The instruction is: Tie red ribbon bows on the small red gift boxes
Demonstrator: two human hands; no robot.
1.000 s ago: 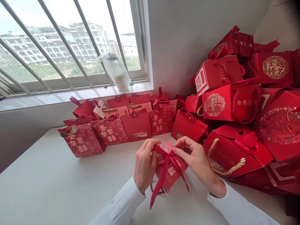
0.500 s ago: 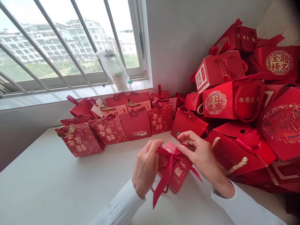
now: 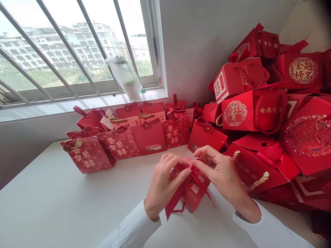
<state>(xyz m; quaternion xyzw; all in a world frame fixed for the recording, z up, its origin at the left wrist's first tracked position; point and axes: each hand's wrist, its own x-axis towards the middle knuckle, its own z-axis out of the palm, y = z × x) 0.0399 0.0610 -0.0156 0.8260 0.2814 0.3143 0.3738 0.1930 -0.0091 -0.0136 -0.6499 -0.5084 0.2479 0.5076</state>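
A small red gift box (image 3: 194, 193) with pale lettering stands tilted on the white table, and a dark pink ribbon (image 3: 176, 199) is tied over its top. My left hand (image 3: 165, 181) pinches the ribbon near the knot, thumb and index finger meeting there. From the other side my right hand (image 3: 221, 172) has its thumb and fingers closed on the ribbon at the same spot. The knot is partly hidden by the fingertips. Ribbon tails hang over the box's left and right sides, and a red cord handle shows below.
Rows of red gift bags (image 3: 120, 143) stand along the wall behind. Red boxes (image 3: 253, 110) with rope handles are piled high on the right, close to my right hand. A wrapped cup (image 3: 129, 81) stands on the sill of a barred window.
My left hand has moved right toward the knot, its thumb now at the ribbon's centre. The left ribbon tail has swung slightly left and up. My right hand stays almost in place.
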